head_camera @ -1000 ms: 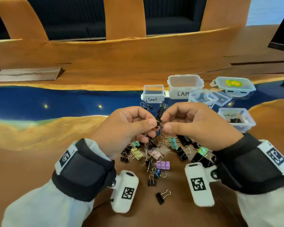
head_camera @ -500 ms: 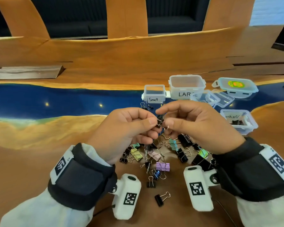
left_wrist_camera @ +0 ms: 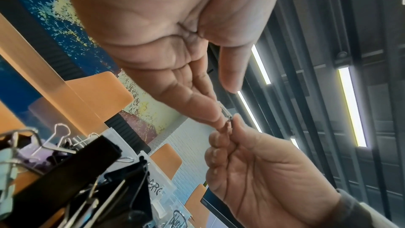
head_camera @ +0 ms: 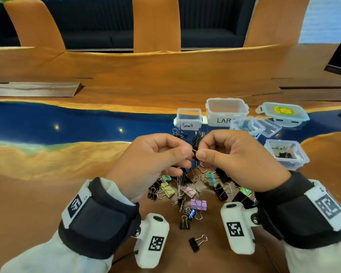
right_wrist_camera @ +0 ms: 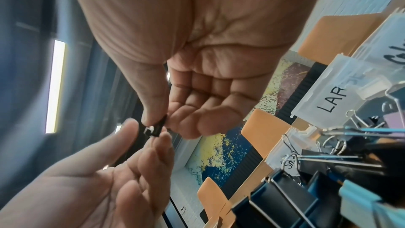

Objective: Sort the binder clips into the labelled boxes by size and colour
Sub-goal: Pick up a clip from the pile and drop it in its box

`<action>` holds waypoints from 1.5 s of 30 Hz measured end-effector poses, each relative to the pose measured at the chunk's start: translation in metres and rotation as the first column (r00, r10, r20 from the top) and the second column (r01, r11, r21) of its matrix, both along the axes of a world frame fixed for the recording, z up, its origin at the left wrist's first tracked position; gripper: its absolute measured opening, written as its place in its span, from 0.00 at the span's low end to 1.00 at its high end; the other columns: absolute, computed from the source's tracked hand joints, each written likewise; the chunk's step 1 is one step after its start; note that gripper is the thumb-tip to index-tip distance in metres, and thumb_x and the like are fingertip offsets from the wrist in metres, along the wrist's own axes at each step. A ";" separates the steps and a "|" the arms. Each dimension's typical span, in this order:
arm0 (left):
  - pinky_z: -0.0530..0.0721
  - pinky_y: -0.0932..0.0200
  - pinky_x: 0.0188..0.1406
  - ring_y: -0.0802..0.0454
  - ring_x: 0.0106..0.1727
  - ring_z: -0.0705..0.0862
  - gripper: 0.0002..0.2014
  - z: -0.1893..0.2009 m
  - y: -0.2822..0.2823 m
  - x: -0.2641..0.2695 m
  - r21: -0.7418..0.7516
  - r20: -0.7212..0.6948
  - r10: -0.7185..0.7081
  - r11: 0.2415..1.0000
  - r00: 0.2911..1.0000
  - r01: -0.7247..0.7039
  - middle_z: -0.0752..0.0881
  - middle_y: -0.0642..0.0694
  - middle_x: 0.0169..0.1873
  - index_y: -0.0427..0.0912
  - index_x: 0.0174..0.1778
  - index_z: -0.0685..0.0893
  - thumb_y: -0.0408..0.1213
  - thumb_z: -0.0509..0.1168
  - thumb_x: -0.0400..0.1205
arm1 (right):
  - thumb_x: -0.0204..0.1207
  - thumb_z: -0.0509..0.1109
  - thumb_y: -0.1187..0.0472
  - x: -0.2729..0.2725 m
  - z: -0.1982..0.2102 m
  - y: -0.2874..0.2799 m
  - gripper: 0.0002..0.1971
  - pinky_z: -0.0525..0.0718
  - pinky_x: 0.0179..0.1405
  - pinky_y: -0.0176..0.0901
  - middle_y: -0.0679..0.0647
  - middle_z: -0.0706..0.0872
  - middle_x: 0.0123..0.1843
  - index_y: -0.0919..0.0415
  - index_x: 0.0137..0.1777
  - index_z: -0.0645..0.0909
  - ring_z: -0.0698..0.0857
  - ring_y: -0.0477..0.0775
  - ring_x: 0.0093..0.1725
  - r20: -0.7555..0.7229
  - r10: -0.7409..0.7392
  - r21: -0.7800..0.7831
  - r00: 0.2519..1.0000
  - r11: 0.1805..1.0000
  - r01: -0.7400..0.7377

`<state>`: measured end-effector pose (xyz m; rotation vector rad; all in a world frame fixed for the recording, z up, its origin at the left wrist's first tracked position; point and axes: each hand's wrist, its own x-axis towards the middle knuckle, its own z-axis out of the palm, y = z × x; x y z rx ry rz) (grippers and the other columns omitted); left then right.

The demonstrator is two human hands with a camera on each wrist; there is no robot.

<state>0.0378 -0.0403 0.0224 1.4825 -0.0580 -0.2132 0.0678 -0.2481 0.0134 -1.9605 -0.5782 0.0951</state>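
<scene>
Table (head_camera: 165, 79): Medium box (head_camera: 301, 161), black clips (head_camera: 283, 155).

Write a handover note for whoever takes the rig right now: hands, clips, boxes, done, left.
Left hand and right hand: both pinch one small black clip above the pile, raised off the table.
Pile of mixed clips lies on the table under the hands, black and coloured.
Small box and LARGE box look empty; medium box holds a few black clips.
Done: little.
Left: place the held clip, then sort nearly the whole pile.
</scene>
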 end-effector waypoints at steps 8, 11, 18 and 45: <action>0.89 0.63 0.35 0.48 0.40 0.90 0.03 -0.003 0.020 0.004 -0.039 -0.004 0.117 0.992 0.993 -0.117 0.92 0.39 0.39 0.34 0.45 0.88 0.30 0.72 0.79 | 0.72 0.78 0.45 0.044 0.059 0.004 0.13 0.83 0.43 0.32 0.45 0.88 0.45 0.48 0.52 0.85 0.86 0.42 0.43 0.161 -0.052 -0.382 0.986 0.917 0.111; 0.89 0.64 0.32 0.48 0.38 0.90 0.02 -0.001 0.029 0.004 -0.086 -0.018 0.155 0.984 0.988 -0.156 0.91 0.38 0.36 0.33 0.43 0.87 0.28 0.72 0.78 | 0.72 0.79 0.46 0.093 0.068 0.011 0.16 0.82 0.58 0.41 0.42 0.86 0.54 0.48 0.57 0.84 0.84 0.44 0.55 0.236 -0.088 -0.596 0.968 0.774 0.215; 0.89 0.64 0.33 0.49 0.38 0.91 0.04 0.001 0.047 0.003 -0.130 0.006 0.203 0.971 0.979 -0.201 0.91 0.39 0.36 0.34 0.43 0.86 0.29 0.73 0.76 | 0.69 0.82 0.49 0.160 0.036 0.045 0.37 0.77 0.68 0.50 0.47 0.78 0.77 0.48 0.78 0.73 0.80 0.55 0.71 0.166 -0.024 -0.919 0.986 0.360 0.164; 0.85 0.47 0.52 0.42 0.42 0.84 0.07 0.017 0.030 0.035 0.375 0.239 0.089 0.910 0.967 -0.176 0.88 0.46 0.35 0.56 0.43 0.93 0.53 0.79 0.74 | 0.55 0.83 0.32 0.044 0.055 0.039 0.44 0.75 0.51 0.40 0.39 0.82 0.62 0.46 0.72 0.76 0.76 0.40 0.54 0.089 0.134 -0.766 0.987 0.642 -0.018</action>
